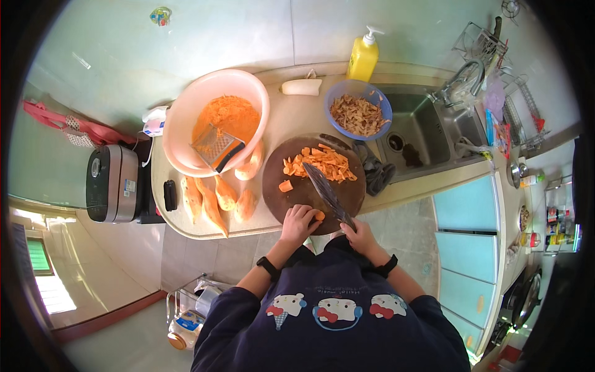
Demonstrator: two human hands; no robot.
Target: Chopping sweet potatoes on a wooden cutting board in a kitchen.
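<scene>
My right hand (360, 236) grips the handle of a kitchen knife (326, 189), its dark, wet-looking blade slanting up and left over a round brown cutting board (304, 197). At the board's near edge, my left hand (299, 223) holds a small piece of peeled orange root vegetable (320, 215), perhaps sweet potato. Farther back on the board lies a heap of orange chopped pieces (332, 163), with one larger chunk (286, 186) left of it. Several whole peeled roots (211, 204) rest on the counter. A flat metal grater (217, 148) leans inside a pink basin (173, 125) that holds orange shreds.
A blue bowl of peelings (329, 104) stands beside the sink (420, 135). Dark cloth or gloves (374, 172) lie right of the board. Behind are a white root piece (301, 87) and a yellow pump bottle (363, 59). A black object (170, 195) and a cooker (111, 183) are left.
</scene>
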